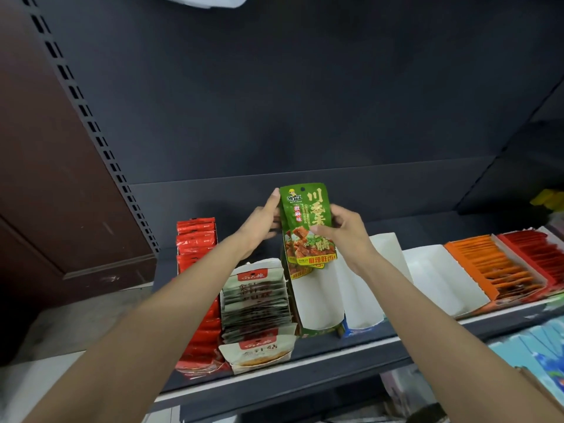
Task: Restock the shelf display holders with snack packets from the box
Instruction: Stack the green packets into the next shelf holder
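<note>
Both hands, left hand [262, 225] and right hand [341, 229], grasp green snack packets [306, 227] just above the empty white holder [317, 303]; squaring the stack and lowering it upright should seat it cleanly.

Between the hands, the green packets [306, 221] carry yellow lettering and a red-brown food picture. Left of the hands, red packets [197, 239]; below, white packets [254, 300] with red labels; right, orange packets [488, 264].
</note>
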`<state>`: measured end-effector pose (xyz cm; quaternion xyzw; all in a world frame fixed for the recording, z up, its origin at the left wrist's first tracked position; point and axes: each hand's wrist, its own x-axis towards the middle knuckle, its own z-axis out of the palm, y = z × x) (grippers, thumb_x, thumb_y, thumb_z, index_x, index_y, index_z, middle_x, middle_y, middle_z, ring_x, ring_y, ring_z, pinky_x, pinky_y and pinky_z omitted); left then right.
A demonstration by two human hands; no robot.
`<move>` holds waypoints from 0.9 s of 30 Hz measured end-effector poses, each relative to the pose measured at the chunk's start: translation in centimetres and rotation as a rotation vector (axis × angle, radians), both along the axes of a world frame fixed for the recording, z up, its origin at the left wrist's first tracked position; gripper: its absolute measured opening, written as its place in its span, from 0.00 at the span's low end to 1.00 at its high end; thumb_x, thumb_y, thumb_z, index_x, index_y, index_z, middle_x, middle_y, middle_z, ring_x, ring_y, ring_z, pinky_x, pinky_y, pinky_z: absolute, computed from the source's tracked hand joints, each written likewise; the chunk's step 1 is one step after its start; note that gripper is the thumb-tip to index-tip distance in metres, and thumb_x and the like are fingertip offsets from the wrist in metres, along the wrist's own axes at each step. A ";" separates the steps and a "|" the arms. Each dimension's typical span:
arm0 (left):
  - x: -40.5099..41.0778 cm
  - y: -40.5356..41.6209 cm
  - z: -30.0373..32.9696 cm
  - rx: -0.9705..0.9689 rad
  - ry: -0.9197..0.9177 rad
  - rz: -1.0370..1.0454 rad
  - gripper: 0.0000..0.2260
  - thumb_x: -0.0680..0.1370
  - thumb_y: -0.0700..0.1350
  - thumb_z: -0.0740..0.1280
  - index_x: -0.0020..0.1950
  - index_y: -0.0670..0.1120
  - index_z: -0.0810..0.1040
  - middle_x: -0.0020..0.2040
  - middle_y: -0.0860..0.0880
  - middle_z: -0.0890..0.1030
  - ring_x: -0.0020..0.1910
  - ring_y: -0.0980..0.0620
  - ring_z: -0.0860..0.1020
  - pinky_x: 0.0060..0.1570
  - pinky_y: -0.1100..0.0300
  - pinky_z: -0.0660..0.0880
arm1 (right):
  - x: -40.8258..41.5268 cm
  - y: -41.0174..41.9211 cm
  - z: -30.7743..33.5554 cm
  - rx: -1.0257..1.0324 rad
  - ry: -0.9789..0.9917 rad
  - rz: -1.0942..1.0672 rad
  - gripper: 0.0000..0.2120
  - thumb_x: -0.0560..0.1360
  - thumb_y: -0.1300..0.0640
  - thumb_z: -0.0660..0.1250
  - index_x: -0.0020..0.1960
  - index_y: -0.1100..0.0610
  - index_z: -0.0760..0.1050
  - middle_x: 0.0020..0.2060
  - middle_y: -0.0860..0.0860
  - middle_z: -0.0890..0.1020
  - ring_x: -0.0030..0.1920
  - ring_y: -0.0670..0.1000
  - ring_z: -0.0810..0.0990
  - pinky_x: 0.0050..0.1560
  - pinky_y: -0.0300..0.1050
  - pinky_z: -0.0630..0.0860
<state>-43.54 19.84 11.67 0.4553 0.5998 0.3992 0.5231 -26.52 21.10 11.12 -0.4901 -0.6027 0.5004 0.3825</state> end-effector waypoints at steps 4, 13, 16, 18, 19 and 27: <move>0.0 -0.2 0.1 0.111 -0.062 0.034 0.18 0.82 0.56 0.51 0.57 0.49 0.76 0.54 0.50 0.79 0.57 0.51 0.77 0.63 0.57 0.70 | -0.3 -0.5 -0.5 -0.012 0.039 -0.057 0.09 0.73 0.64 0.70 0.51 0.55 0.77 0.46 0.53 0.83 0.48 0.52 0.82 0.47 0.49 0.80; -0.1 -0.5 -0.4 0.174 -0.078 0.070 0.10 0.83 0.43 0.55 0.50 0.48 0.75 0.48 0.52 0.80 0.49 0.54 0.79 0.56 0.61 0.73 | -1.6 -0.8 -2.5 -0.009 0.046 -0.163 0.11 0.71 0.68 0.70 0.51 0.57 0.75 0.46 0.53 0.82 0.47 0.52 0.81 0.47 0.48 0.78; -0.2 -0.4 -1.0 0.203 0.029 -0.011 0.10 0.81 0.37 0.59 0.52 0.45 0.79 0.51 0.48 0.81 0.57 0.51 0.78 0.61 0.59 0.72 | -1.3 -0.1 -3.1 0.156 -0.376 -0.127 0.16 0.69 0.67 0.71 0.55 0.58 0.76 0.48 0.52 0.78 0.49 0.51 0.77 0.48 0.44 0.74; -0.4 -0.3 -1.3 0.234 0.140 -0.052 0.09 0.79 0.37 0.61 0.51 0.45 0.81 0.51 0.49 0.82 0.57 0.52 0.78 0.62 0.57 0.72 | -1.1 0.2 -2.8 0.290 -0.527 -0.093 0.14 0.69 0.68 0.70 0.52 0.57 0.77 0.46 0.50 0.78 0.49 0.50 0.75 0.47 0.42 0.72; -0.5 -0.2 -1.5 0.242 0.191 -0.056 0.09 0.79 0.38 0.63 0.51 0.46 0.82 0.51 0.50 0.82 0.56 0.53 0.78 0.63 0.56 0.72 | -1.0 0.4 -2.5 0.342 -0.554 -0.077 0.13 0.69 0.69 0.69 0.50 0.56 0.78 0.44 0.49 0.79 0.48 0.49 0.76 0.46 0.41 0.72; -1.0 0.1 -1.8 0.290 0.334 -0.094 0.10 0.76 0.35 0.66 0.53 0.46 0.80 0.52 0.50 0.82 0.51 0.58 0.79 0.56 0.66 0.73 | -0.8 1.8 -0.2 0.471 -0.668 0.201 0.07 0.71 0.67 0.70 0.43 0.56 0.80 0.39 0.47 0.79 0.42 0.46 0.75 0.45 0.40 0.72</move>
